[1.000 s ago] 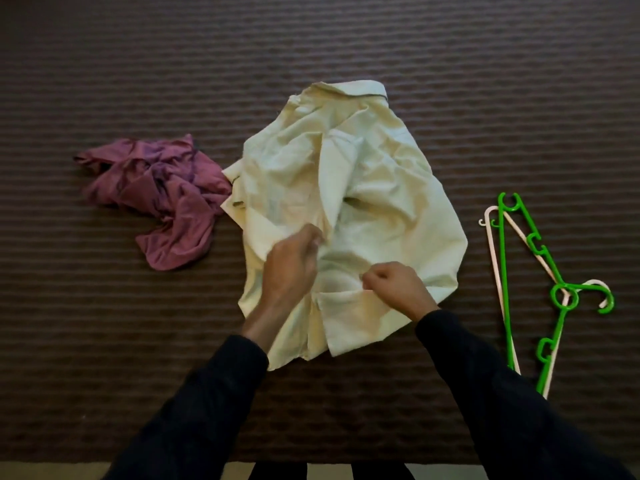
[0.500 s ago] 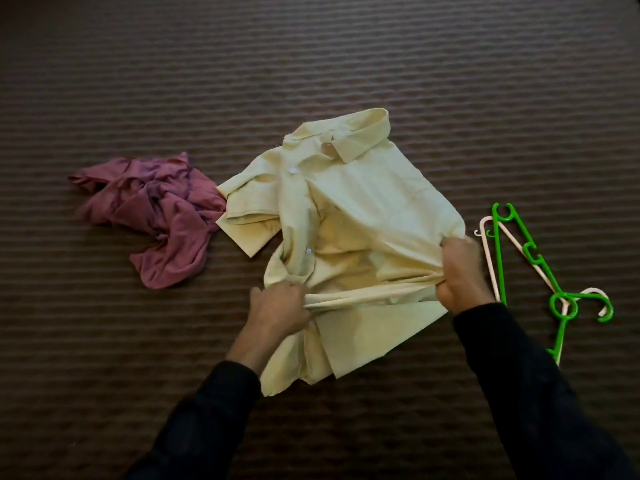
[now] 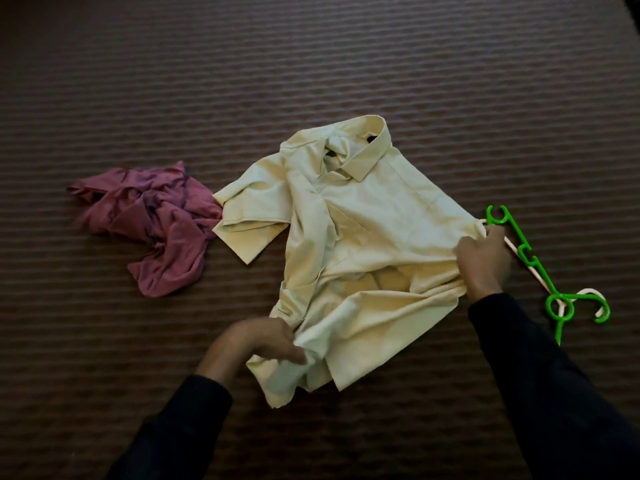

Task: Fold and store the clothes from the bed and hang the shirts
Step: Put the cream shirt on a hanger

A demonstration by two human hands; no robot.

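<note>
**Cream shirt half spread, both hands on its edges**

The brown ribbed bed cover (image 3: 450, 81) fills the whole view. At its centre lies the cream collared shirt (image 3: 374, 230), the largest thing on it, collar toward 12 o'clock, one short sleeve out toward 9 o'clock, the lower body rumpled and folded over itself. Just beside that sleeve, at 9 o'clock, sits a crumpled maroon garment (image 3: 156, 226), touching or nearly touching the shirt. At 3 o'clock the green hanger (image 3: 530, 261) lies across a white hanger (image 3: 588, 292).

The right hand (image 3: 483, 261) grips the shirt's side edge at 3 o'clock, fingers curled into bunched cloth. The left hand (image 3: 263, 344) pinches the loose front panel near the hem at 7 o'clock.

The cloth looks light, thin and limp, so it should creep and wrinkle rather than hold a shape. It seems best taken at seams, shoulders or collar, where the fabric is doubled and firmer. For hanging, the shoulders are likely the place to hold, with the hanger close at hand.
</note>
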